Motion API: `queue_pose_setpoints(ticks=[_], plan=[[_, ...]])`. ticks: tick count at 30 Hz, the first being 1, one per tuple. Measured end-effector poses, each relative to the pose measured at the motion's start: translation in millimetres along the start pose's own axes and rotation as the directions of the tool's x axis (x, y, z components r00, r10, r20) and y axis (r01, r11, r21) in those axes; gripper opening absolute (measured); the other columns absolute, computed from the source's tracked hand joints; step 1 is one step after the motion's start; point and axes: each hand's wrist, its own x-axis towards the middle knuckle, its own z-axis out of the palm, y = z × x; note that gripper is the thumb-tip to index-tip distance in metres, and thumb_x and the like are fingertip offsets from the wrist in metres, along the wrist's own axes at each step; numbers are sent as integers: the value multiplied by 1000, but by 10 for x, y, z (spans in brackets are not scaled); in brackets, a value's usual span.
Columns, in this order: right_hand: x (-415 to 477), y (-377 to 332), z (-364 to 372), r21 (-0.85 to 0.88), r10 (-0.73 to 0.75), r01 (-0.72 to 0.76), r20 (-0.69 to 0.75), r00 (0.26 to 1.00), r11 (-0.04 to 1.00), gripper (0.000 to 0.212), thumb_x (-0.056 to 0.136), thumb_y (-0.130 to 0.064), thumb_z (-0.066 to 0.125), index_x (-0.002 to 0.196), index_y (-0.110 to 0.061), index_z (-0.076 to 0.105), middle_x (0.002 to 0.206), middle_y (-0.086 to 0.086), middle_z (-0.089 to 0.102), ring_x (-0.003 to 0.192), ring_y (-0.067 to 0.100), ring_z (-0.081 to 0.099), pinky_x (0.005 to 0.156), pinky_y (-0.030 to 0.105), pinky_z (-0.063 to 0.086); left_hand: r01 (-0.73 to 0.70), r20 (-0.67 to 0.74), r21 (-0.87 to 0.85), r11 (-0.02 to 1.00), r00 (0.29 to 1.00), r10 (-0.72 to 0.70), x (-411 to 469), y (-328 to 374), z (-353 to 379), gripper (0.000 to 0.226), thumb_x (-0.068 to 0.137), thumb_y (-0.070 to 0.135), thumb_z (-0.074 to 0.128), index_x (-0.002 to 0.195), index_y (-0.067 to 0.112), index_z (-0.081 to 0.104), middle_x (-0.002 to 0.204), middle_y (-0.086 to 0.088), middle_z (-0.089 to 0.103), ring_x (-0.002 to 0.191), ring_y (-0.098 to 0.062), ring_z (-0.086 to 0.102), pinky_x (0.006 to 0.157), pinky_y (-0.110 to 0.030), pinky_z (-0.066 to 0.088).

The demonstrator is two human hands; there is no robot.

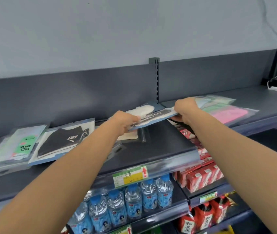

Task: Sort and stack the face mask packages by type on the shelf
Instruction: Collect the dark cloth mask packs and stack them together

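Left hand: my left hand pinches the near-left corner of the mask package, fingers curled onto it.
Right hand: my right hand grips the far-right edge of the same package, fingers curled under it.
Mask package: blue-edged card with a white mask and a dark strip, held flat between my hands above the shelf; its print is too blurred for me to read.
Below my grip: another flat pack lies on the shelf, partly hidden by my left hand.
Left of my grip: black mask pack with white "LIKE" and a swoosh-like mark; just beyond it, green pack reading "FACE MASK".
Right of my grip: pink and pale green packs, overlapping, just past my right hand.
Under the shelf edge: green and yellow price tag with a red arrow, its writing unreadable; water bottles with blue labels; red boxes; red bottles bearing black characters.
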Motion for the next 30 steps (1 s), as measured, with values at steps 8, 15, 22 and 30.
queue_pose_setpoints(ticks=[8,15,22,30], plan=[[84,107,130,-114,57,-16,366,929,993,24,88,-3,56,68,-13,46,77,7,50,66,22,50,67,32,49,34,-143,-106,994,989,-49,-174,-6,-195,19,80,-8,68,73,1,54,81,-7,52,66,-17,55,67,-27,56],[-57,40,463,-186,142,-62,453,880,981,8,94,-16,55,94,-8,55,72,6,47,60,17,46,55,24,41,19,-252,-49,999,967,-31,-422,-61,-542,19,79,-7,69,68,1,55,74,-12,57,62,-23,56,57,-26,55],[-266,-191,895,80,-19,-31,552,834,996,13,91,-15,61,100,-6,59,85,10,62,72,22,59,65,31,47,-22,-448,25,999,893,31,-587,-179,-1041,15,77,3,74,91,2,66,93,-14,63,78,-24,58,80,-35,53],[-638,-631,1391,199,-152,17,684,714,980,17,87,6,61,79,-6,53,90,12,60,69,17,56,64,28,48,-85,-574,-30,996,818,52,-722,-460,-1700,30,86,6,68,114,1,61,98,-9,64,77,-19,61,80,-30,49]])
